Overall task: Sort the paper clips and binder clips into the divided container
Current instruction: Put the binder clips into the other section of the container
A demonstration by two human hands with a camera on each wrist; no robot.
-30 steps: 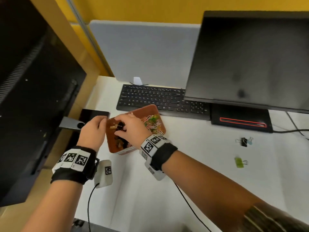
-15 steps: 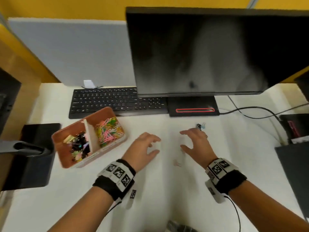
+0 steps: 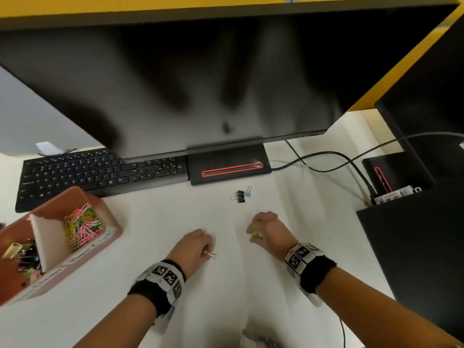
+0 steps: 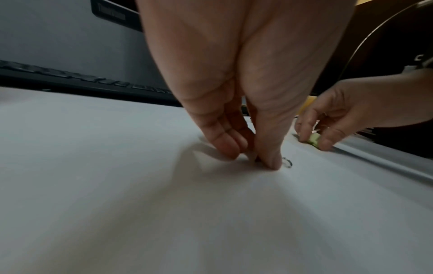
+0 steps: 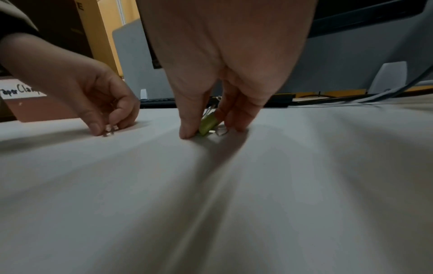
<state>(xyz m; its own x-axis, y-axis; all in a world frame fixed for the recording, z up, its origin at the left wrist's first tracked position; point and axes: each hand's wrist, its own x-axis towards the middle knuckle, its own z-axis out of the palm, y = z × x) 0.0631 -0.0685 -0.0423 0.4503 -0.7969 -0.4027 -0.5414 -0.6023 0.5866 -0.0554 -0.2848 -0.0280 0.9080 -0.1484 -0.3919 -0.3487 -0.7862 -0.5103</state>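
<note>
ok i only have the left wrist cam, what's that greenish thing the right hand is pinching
Observer: The right wrist view shows a light green binder clip with wire handles, pinched by the right hand on the white table.
Operator: any clips loose
Observer: Head view: a black binder clip and a pale blue binder clip lie side by side before the black monitor base.
Operator: and the container
Observer: The terracotta divided container sits beyond the left hand, on its left; coloured paper clips fill its right compartment.
</note>
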